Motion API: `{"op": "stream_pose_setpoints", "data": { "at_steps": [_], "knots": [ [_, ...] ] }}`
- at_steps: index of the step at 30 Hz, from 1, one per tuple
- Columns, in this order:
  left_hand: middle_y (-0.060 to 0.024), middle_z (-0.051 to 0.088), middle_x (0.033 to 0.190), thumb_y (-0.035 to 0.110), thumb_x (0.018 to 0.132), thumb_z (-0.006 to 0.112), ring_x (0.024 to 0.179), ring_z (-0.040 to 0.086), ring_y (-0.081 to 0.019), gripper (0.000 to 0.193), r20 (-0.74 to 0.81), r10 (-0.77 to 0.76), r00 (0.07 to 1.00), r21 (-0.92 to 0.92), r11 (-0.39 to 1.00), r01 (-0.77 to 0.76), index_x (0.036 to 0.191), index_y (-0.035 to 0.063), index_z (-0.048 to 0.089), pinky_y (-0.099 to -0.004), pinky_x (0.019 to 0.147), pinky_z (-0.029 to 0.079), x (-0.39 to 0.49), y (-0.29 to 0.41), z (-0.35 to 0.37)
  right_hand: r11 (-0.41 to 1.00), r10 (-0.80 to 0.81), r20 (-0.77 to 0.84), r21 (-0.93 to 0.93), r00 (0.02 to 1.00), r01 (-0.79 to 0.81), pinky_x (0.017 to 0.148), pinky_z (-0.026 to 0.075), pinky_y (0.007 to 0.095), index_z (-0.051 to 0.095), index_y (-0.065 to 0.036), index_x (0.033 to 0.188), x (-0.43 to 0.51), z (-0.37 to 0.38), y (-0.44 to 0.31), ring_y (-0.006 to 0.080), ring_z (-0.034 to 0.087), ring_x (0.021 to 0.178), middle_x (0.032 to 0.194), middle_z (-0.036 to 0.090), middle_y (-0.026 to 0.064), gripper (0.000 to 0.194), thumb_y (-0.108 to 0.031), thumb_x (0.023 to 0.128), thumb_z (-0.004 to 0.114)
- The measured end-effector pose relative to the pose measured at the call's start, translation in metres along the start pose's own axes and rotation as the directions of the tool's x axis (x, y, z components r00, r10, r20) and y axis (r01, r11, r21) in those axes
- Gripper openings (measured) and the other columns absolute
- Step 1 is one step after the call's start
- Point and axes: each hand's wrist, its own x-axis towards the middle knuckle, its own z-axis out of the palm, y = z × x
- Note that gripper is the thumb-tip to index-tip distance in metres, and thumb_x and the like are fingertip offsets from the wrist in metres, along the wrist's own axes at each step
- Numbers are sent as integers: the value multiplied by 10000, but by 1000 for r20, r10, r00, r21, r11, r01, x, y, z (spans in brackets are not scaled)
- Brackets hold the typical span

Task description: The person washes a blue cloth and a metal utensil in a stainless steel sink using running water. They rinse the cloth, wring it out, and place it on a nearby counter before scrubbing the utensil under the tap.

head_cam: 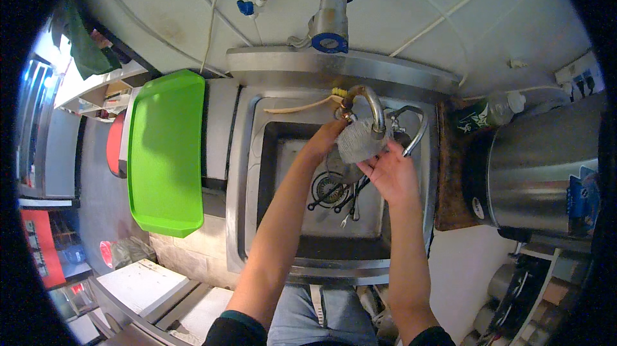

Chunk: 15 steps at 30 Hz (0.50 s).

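Under the curved metal faucet (pixel 376 105), a round, ridged translucent piece (pixel 359 141), perhaps a lid or bowl, is held over the stainless steel sink (pixel 239 163). My right hand (pixel 393 172) grips its lower right edge with the fingers partly behind it. My left hand (pixel 330 139) is at its left side, close to the faucet's base; its fingertips are partly hidden, so I cannot tell whether it grips anything. Below, several dark-handled utensils (pixel 354 196) and a small fork (pixel 344 221) lie in the basin around the drain (pixel 330 191).
A wooden-handled brush (pixel 303 106) rests on the sink's back ledge. A second thin faucet (pixel 418 134) stands at right. A green tray (pixel 166 153) is at left; a large steel appliance (pixel 540 167) and a plastic bottle (pixel 501 107) are at right.
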Motion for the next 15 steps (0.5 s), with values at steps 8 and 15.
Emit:
{"op": "stream_pose_setpoints", "data": {
  "at_steps": [8, 15],
  "knots": [
    [-80, 532, 1198, 630, 804, 440, 1077, 496, -295, 656, 131, -614, 778, -774, 428, 467, 1239, 140, 483, -505, 845, 417, -41, -74, 5, 801, -304, -23, -548, 952, 242, 706, 503, 300, 513, -69, 1078, 1, 18, 0, 172, 585, 839, 1004, 574, 60, 296, -21, 799, 600],
    [-66, 543, 1217, 487, 829, 486, 1117, 493, -307, 485, 272, -291, 917, -909, 236, 345, 1178, 154, 534, -550, 886, 394, -24, -80, 38, 15, -280, 239, -967, 930, 253, 675, 481, 276, 566, -54, 1025, -19, 15, -17, 150, 578, 787, 890, 601, 74, 290, 12, 744, 591]
  ]
}}
